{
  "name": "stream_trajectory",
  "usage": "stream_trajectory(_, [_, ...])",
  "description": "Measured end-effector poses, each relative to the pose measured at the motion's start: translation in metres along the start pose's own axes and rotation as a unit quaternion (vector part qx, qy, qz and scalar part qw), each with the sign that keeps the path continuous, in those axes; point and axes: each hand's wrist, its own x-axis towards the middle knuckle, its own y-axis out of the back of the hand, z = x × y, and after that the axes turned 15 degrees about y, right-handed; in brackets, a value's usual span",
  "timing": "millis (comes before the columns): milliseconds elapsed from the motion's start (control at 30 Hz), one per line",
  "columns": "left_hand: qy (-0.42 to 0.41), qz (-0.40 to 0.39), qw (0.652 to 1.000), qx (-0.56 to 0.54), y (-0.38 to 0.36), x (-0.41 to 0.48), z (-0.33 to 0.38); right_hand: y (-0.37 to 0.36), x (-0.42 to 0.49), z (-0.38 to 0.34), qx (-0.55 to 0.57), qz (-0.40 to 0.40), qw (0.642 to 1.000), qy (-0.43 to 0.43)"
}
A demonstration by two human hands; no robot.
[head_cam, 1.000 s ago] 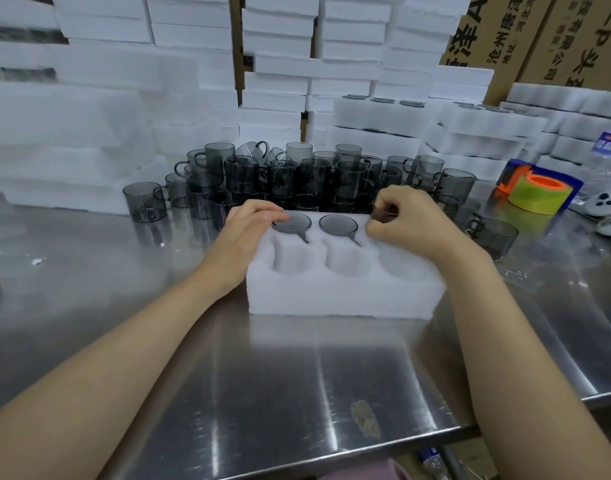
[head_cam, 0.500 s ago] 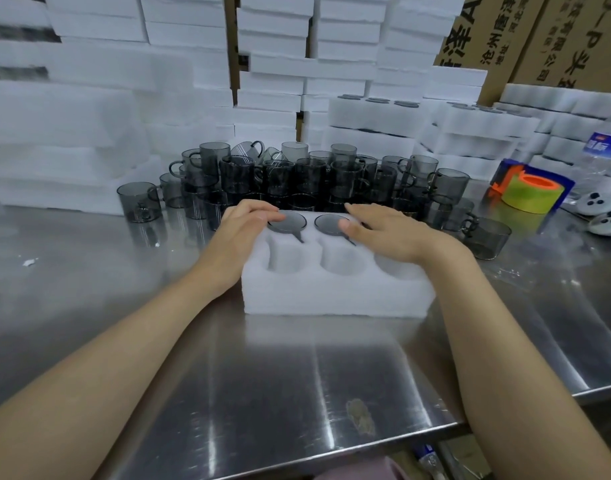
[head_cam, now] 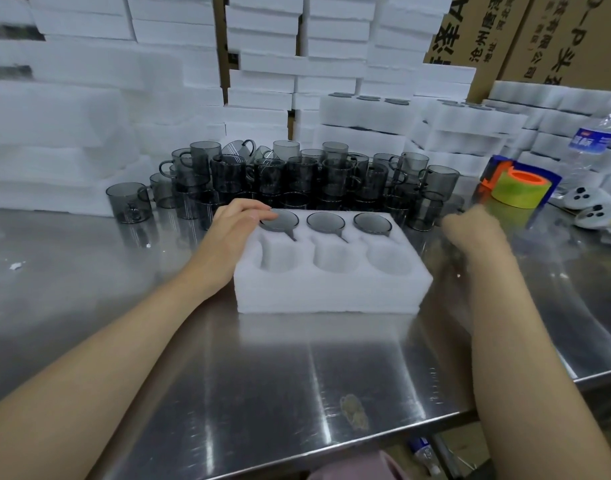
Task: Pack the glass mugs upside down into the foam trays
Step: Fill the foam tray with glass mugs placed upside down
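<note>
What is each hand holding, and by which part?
Left hand holds nothing; its fingers rest atop the far-left mug. Right hand is blurred: cannot tell.

**Steel counter hemmed in by foam and cartons**

A brushed-steel counter (head_cam: pixel 158 341) fills the view from 9 o'clock round through 6 to 3, and its near edge shows at 5 o'clock. Soft light lies on it in pale streaks. A brownish smear (head_cam: pixel 354 408) marks it at 6 o'clock, and a white crumb (head_cam: pixel 16 265) lies at 9. Stacks of white foam blocks (head_cam: pixel 262 46) rise behind from 10 to 2 o'clock (they close off the whole back). Brown cardboard cartons (head_cam: pixel 539 32) printed with black characters stand at 1 o'clock. At 3 o'clock sit a yellow-green tape roll (head_cam: pixel 518 188) in an orange-and-blue dispenser, a clear water bottle (head_cam: pixel 595 143) with a blue label, and two white controllers (head_cam: pixel 588 199).
</note>
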Motion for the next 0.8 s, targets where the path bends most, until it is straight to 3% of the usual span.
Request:
stream_trajectory(233, [-0.005,0.000,1.000,0.009,0.000,0.000,-0.002,0.004,-0.007,0.003,0.019,-0.001,1.000,0.015])
stream_trajectory(333, [-0.019,-0.011,1.000,0.016,0.001,-0.001,-0.002,0.003,-0.012,-0.009,0.008,0.070,0.997,0.045])
stream_trajectory(400, [-0.022,-0.022,0.999,0.022,0.002,-0.003,-0.001,0.003,-0.021,-0.025,0.068,0.125,0.983,0.112])
stream_trajectory(500, [-0.020,-0.015,0.999,0.026,0.001,-0.004,0.002,0.006,-0.038,-0.048,0.278,0.140,0.914,0.261])
stream_trajectory(600, [-0.029,0.006,0.999,0.045,-0.002,-0.005,0.004,0.003,-0.058,-0.075,0.490,0.052,0.807,0.326])
stream_trajectory(700, [-0.036,0.021,0.997,0.059,-0.003,-0.003,0.002,-0.015,-0.082,-0.107,0.587,-0.012,0.716,0.378])
stream_trajectory(733, [-0.032,0.027,0.998,0.054,-0.003,-0.002,0.002,-0.022,-0.089,-0.114,0.583,-0.017,0.709,0.397])
stream_trajectory(800, [-0.032,0.032,0.999,0.022,-0.003,-0.001,0.001,-0.036,-0.098,-0.120,0.503,-0.018,0.735,0.453])
